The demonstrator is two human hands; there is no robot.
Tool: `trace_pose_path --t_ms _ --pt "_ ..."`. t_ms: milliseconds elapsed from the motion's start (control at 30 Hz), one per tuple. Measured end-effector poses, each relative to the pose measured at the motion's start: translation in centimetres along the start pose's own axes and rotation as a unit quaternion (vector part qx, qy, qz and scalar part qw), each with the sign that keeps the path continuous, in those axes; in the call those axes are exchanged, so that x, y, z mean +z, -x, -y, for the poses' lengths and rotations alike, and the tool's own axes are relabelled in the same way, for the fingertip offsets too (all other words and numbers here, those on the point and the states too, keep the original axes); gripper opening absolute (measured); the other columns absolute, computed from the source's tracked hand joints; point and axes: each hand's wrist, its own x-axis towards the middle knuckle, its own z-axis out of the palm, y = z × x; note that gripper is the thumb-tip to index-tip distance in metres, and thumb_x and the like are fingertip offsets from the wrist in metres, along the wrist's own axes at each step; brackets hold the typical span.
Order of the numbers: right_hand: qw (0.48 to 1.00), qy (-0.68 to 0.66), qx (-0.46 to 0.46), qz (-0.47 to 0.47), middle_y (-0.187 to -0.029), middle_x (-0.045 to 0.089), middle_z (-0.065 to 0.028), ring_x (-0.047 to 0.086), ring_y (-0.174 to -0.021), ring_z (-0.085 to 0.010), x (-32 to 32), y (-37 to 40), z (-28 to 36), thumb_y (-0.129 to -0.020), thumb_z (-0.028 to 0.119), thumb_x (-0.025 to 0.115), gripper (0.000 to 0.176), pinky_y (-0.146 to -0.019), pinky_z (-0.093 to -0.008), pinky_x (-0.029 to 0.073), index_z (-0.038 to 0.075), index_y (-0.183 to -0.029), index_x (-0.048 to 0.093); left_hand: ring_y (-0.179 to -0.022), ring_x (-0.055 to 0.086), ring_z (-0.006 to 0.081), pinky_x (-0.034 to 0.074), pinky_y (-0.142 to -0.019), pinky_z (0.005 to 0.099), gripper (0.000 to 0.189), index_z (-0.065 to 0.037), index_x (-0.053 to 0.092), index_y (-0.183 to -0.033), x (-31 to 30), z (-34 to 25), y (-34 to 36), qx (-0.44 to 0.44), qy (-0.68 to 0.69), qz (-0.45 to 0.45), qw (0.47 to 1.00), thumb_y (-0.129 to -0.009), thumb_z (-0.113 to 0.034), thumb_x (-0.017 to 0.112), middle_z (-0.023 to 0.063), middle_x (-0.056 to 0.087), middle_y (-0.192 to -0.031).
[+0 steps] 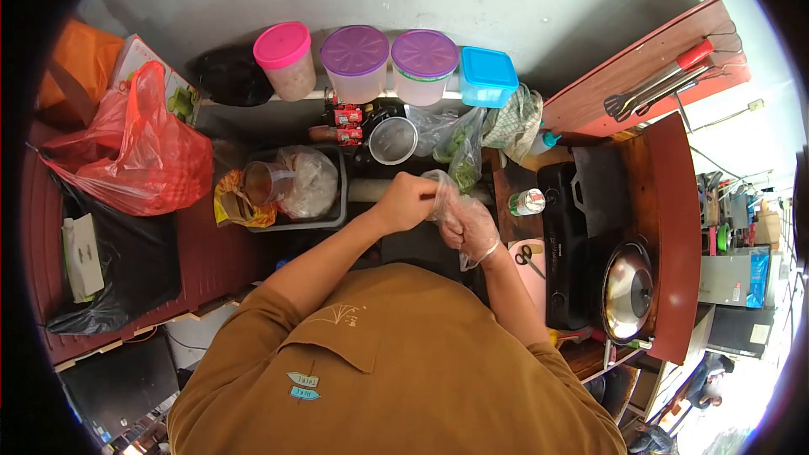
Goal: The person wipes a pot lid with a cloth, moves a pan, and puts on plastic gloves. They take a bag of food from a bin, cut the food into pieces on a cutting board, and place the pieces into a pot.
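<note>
In the middle of the head view, my left hand (pixel 408 202) is bare, its fingers pinched on thin clear plastic that looks like a disposable glove (pixel 439 182). Close beside it, my right hand (pixel 468 224) wears a clear plastic glove with its loose cuff around the wrist. The right fingers are curled in against the same loose plastic, and a fold of it hangs below them. Both hands are held in front of my chest, near the counter's front edge. A clear bag of green leaves (pixel 465 160) lies just beyond them.
A grey tub (pixel 341 194) with bags stands left of my hands. Scissors (pixel 529 259) rest on a pink board, beside a can (pixel 527 201) and a black stove (pixel 563 244). A lidded pan (pixel 629 291) sits farther right. Lidded containers (pixel 354 55) line the back shelf.
</note>
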Motion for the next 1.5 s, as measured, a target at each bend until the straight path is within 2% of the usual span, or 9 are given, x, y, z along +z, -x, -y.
trace_pose_path --t_ms 267,367,500,667,1033,1167,1233,1300,1500 --pt "0.961 0.094 -0.185 -0.185 -0.056 0.048 -0.0028 0.041 -0.043 -0.0122 1.4 0.9 0.9 -0.1 0.052 0.044 0.055 -0.042 -0.0234 0.028 0.008 -0.069 0.054 -0.103 0.061 0.0137 0.05 -0.091 0.0308 0.055 -0.003 0.054 -0.135 2.3 0.6 -2.0 -0.23 0.599 0.046 0.766 -0.098 -0.045 0.056 0.0053 0.064 -0.119" --pt "0.735 0.553 -0.338 -0.198 -0.069 0.06 -0.0074 0.058 -0.058 -0.0187 1.8 -0.5 0.4 -0.087 0.028 0.07 0.026 -0.054 -0.0303 0.046 0.004 -0.081 0.059 -0.121 0.052 0.0186 0.044 -0.101 0.0365 0.07 -0.003 0.043 -0.141 1.0 0.0 -2.0 -0.24 0.635 0.08 0.73 -0.097 -0.057 0.048 0.0066 0.054 -0.13" --pt "0.685 0.616 -0.323 -0.217 -0.082 0.065 -0.01 0.065 -0.072 -0.0284 2.9 -2.0 -1.5 -0.077 0.016 0.075 0.023 -0.063 -0.0383 0.051 0.008 -0.091 0.059 -0.106 0.06 0.0188 0.048 -0.092 0.0362 0.065 0.001 0.058 -0.123 1.4 1.8 -1.1 -0.306 0.484 -0.026 0.82 -0.095 -0.057 0.053 0.0083 0.064 -0.114" --pt "0.685 0.63 -0.319 -0.181 -0.083 0.065 -0.0094 0.065 -0.075 -0.031 3.6 -3.3 -2.3 -0.075 0.015 0.075 0.025 -0.064 -0.0399 0.052 0.009 -0.092 0.058 -0.11 0.06 0.0243 0.046 -0.097 0.0432 0.09 -0.002 0.055 -0.131 -0.1 2.6 0.2 -0.289 0.564 0.01 0.773 -0.094 -0.075 0.019 0.0135 0.064 -0.12" --pt "0.77 0.538 -0.34 0.047 -0.071 0.062 -0.0113 0.061 -0.065 -0.0323 7.5 -10.6 -8.0 -0.074 0.002 0.064 0.008 -0.059 -0.0386 0.049 0.007 -0.071 0.06 -0.149 0.01 0.028 0.008 -0.12 0.0496 0.077 -0.021 0.009 -0.158 -3.7 8.3 7.1 -0.188 0.503 -0.154 0.829 -0.098 -0.067 0.023 0.0044 0.009 -0.164" --pt "0.805 0.492 -0.304 0.132 -0.072 0.061 -0.0137 0.061 -0.068 -0.0352 8.4 -13.0 -10.7 -0.075 0.003 0.064 0.006 -0.061 -0.0405 0.049 0.007 -0.073 0.06 -0.149 0.009 0.0336 0.005 -0.114 0.062 0.064 -0.041 0.009 -0.156 -4.8 11.4 10.2 -0.287 0.581 -0.324 0.689 -0.099 -0.058 0.032 0.0014 0.008 -0.165" --pt "0.806 0.5 -0.28 0.151 -0.072 0.062 -0.0135 0.061 -0.068 -0.0346 7.6 -14.5 -12.3 -0.075 0.004 0.064 0.004 -0.062 -0.0396 0.049 0.007 -0.074 0.061 -0.136 0.042 0.0261 0.035 -0.109 0.0535 0.065 -0.012 0.038 -0.147 -5.4 15.3 12.7 -0.4 0.53 -0.415 0.622 -0.095 -0.047 0.053 0.0089 0.04 -0.152" --pt "0.816 0.501 -0.21 0.196 -0.072 0.063 -0.0124 0.061 -0.068 -0.0339 7.2 -15.0 -13.5 -0.077 0.006 0.064 0.004 -0.062 -0.0395 0.05 0.007 -0.074 0.062 -0.112 0.063 0.0274 0.048 -0.096 0.0459 0.057 -0.006 0.046 -0.14 -7.6 23.1 17.6 -0.503 -0.046 -0.313 0.804 -0.092 -0.034 0.059 0.0119 0.055 -0.139" --pt "0.808 0.532 -0.14 0.209 -0.075 0.066 -0.0124 0.063 -0.071 -0.0335 2.5 -13.6 -15.9 -0.081 0.011 0.06 0.006 -0.064 -0.0421 0.051 0.008 -0.078 0.063 -0.102 0.067 0.0341 0.051 -0.088 0.0453 0.031 -0.004 0.066 -0.114 -17.0 26.6 23.0 -0.604 -0.488 -0.12 0.619 -0.091 -0.017 0.05 0.0151 0.07 -0.113"
